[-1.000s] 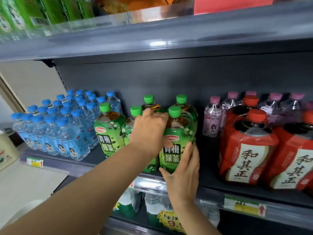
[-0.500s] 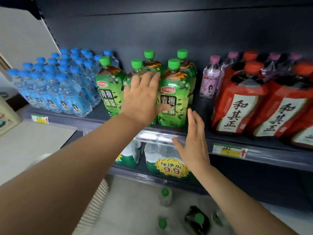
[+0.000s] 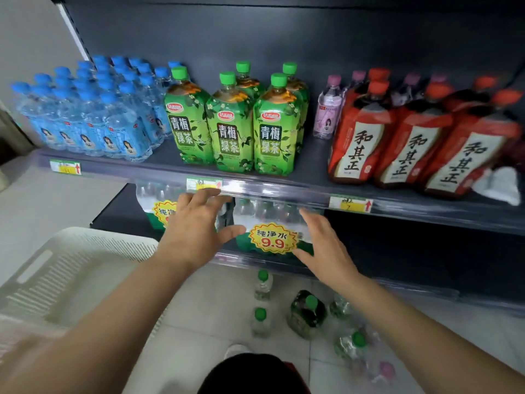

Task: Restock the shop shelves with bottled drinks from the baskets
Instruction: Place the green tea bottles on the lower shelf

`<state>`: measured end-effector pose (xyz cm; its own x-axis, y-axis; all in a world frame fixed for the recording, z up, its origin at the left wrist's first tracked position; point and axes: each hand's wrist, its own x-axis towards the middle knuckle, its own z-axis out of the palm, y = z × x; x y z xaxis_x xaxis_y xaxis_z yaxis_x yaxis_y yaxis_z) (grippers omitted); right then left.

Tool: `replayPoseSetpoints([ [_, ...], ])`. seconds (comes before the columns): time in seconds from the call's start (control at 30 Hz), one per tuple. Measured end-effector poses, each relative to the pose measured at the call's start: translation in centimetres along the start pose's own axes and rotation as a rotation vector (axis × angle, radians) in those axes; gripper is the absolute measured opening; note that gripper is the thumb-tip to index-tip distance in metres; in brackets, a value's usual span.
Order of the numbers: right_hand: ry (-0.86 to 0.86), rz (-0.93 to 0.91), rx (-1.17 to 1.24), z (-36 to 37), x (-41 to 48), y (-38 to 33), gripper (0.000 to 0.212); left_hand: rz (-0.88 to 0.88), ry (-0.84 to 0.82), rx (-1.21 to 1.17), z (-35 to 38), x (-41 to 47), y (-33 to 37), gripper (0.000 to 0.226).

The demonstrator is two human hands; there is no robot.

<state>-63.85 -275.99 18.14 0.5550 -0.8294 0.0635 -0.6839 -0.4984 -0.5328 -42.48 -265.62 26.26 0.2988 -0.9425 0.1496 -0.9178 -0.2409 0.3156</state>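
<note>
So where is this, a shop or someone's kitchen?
Most likely a small shop: rows of identical green tea bottles stand on the shelf, yellow price tags line its front edge, and a 9.9 sticker marks the water pack below.

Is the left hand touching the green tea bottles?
Apart. The head view shows the left hand below the front edge of the shelf, while the green tea bottles stand up on it, with bare shelf showing between hand and bottles.

A yellow starburst sticker [image 3: 273,238] reading 9.9 sits at centre frame. Yellow price tags [image 3: 350,204] with red arrows run across the middle. Pale floor tiles [image 3: 216,302] fill the bottom centre.
</note>
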Motion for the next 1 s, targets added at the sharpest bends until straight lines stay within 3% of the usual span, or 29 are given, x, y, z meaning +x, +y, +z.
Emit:
replayPoseSetpoints([
  [0.17, -0.264, 0.193, -0.050, 4.0, -3.4, 2.7, 0.082, -0.047, -0.044, -0.125, 2.9, -2.9, -1.1, 0.062],
  [0.33, -0.392, 0.302, -0.097, 7.3, -4.2, 5.5, 0.078, -0.077, -0.111, -0.195, 5.8, -3.6, -2.1, 0.058],
  [0.67, -0.456, 0.416, -0.172, 12.5, -4.1, 9.6, 0.060, 0.013, -0.203, -0.216, 9.6, -1.8, -2.1, 0.053],
  [1.0, -0.311, 0.439, -0.163, 14.7, -3.4, 10.7, 0.035, 0.068, -0.241, -0.180, 10.6, -1.8, -2.2, 0.049],
])
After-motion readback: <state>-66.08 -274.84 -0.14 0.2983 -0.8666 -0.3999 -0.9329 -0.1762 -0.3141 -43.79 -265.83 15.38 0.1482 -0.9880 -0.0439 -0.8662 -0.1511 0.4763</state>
